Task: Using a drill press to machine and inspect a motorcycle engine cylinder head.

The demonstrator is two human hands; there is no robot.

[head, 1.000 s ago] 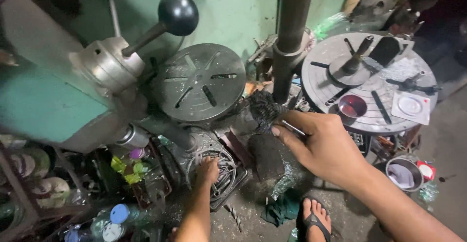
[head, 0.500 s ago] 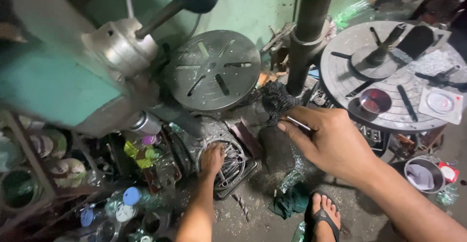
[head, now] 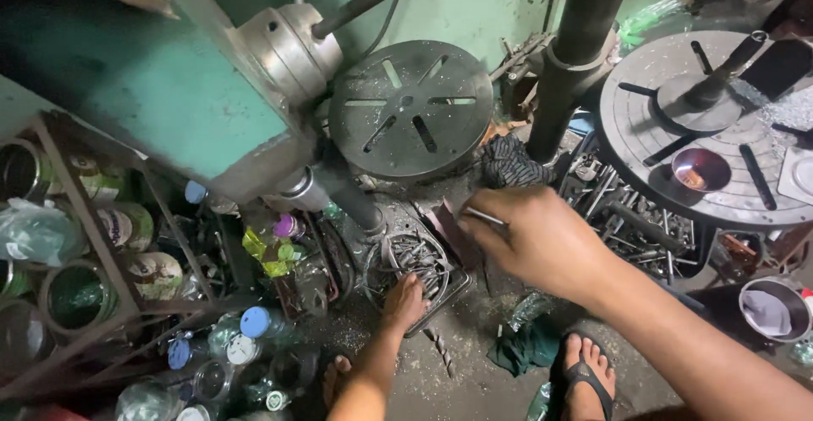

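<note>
A thin, grey metal drill bit [head: 484, 216] is pinched in the closed fingers of the right hand [head: 542, 239], near the dark column [head: 576, 57]. The left hand [head: 405, 301], fingers curled, reaches into a tray of bits [head: 419, 260] on the floor, below the round slotted table [head: 411, 108].

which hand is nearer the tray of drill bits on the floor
Left. The left hand reaches down into the tray of drill bits, touching its contents. The right hand is up beside it to the right, pinching a thin metal rod.
</note>
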